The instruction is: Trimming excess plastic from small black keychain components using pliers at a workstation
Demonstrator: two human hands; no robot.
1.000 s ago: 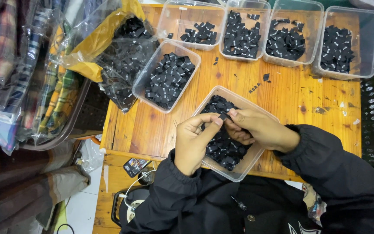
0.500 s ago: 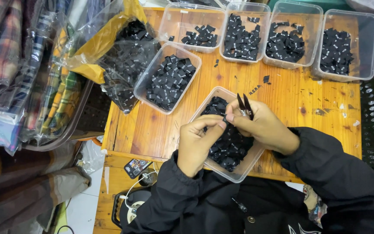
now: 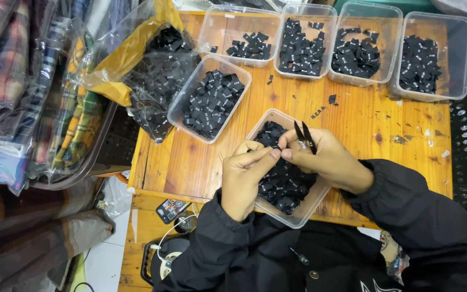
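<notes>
Over the clear tub [image 3: 305,215] of black labels [image 3: 285,184] at six o'clock, left hand [image 3: 244,176] and right hand [image 3: 325,159], snips [image 3: 304,135] tucked inside, pinch one label; best gripping its edges and separating slowly.

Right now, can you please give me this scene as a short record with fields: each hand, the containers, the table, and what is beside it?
left hand: fingertips pinch a small black piece, over the nearest tub
right hand: holds small black snips, blades pointing up
nearest tub: clear plastic, holds black labels
other tubs: four in a back row, one angled at left, all with black labels
table: orange wood
left side: clear bag of labels, folded plaid cloth
</notes>
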